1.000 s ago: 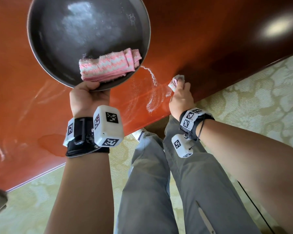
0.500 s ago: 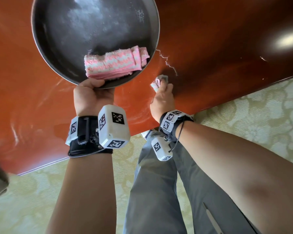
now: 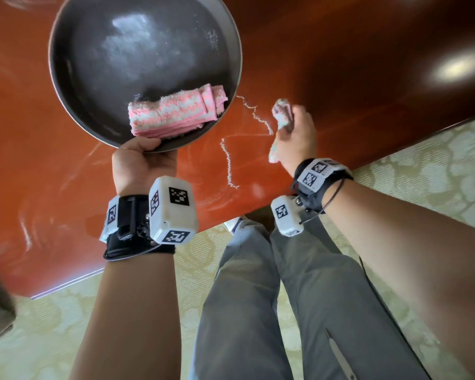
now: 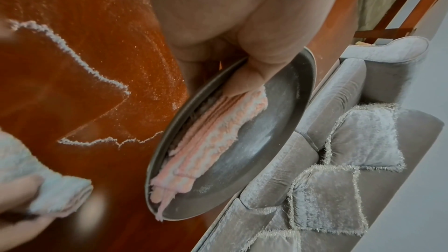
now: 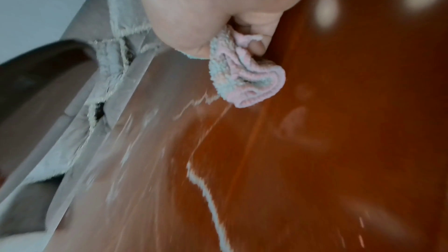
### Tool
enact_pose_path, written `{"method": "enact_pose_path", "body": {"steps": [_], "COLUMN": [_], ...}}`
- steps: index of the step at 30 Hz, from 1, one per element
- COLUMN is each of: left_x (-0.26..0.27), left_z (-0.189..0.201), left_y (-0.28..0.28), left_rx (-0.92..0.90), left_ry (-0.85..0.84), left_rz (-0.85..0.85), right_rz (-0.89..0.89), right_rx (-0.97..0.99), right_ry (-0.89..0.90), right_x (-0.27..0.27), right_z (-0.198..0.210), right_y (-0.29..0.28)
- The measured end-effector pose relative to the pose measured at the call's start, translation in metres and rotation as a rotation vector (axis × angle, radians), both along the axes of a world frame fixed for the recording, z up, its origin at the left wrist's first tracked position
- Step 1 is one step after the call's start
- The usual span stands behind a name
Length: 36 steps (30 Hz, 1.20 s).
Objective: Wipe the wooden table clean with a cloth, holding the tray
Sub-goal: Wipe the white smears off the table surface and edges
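At lower centre of the head view the left hand (image 3: 143,163) grips the near rim of the round dark metal tray (image 3: 99,86), thumb hooked over the edge; a folded pink-and-white towel (image 3: 176,112) lies in the tray just beyond the thumb; at centre right the right hand (image 3: 296,135) clutches a bunched pink-and-white cloth (image 3: 281,116) against the glossy red-brown wooden table (image 3: 340,78); jagged white powder lines (image 3: 226,163) streak the wood between the hands; a grey sofa (image 4: 339,141) stands beyond the table.
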<state>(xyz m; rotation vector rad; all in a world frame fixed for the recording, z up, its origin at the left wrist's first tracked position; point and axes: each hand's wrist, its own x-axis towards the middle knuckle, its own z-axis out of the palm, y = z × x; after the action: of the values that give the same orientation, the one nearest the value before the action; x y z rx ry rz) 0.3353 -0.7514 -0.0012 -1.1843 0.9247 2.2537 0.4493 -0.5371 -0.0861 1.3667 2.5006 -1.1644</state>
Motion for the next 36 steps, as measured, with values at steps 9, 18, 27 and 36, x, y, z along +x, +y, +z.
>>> {"method": "enact_pose_path", "body": {"steps": [9,18,27,36], "left_x": [-0.006,-0.018,-0.022,-0.01], "left_z": [-0.005,-0.012,-0.014,-0.003], "left_y": [0.021,-0.01,-0.056,-0.078], "left_rx": [0.018,-0.009,-0.006,-0.046], "left_ry": [-0.005,-0.024,-0.004,0.003], "left_rz": [-0.067,-0.043,0.082,0.143], "right_rz": [-0.097,0.087,0.279,0.624], "right_rx": [0.119,0.17,0.162,0.13], "right_ry": [-0.159,-0.315,-0.21,-0.139], "right_x": [0.014,-0.017,-0.052,-0.077], "right_z": [-0.024,-0.033,-0.04,-0.037], "right_y": [0.041,0.001,-0.06,-0.129]}}
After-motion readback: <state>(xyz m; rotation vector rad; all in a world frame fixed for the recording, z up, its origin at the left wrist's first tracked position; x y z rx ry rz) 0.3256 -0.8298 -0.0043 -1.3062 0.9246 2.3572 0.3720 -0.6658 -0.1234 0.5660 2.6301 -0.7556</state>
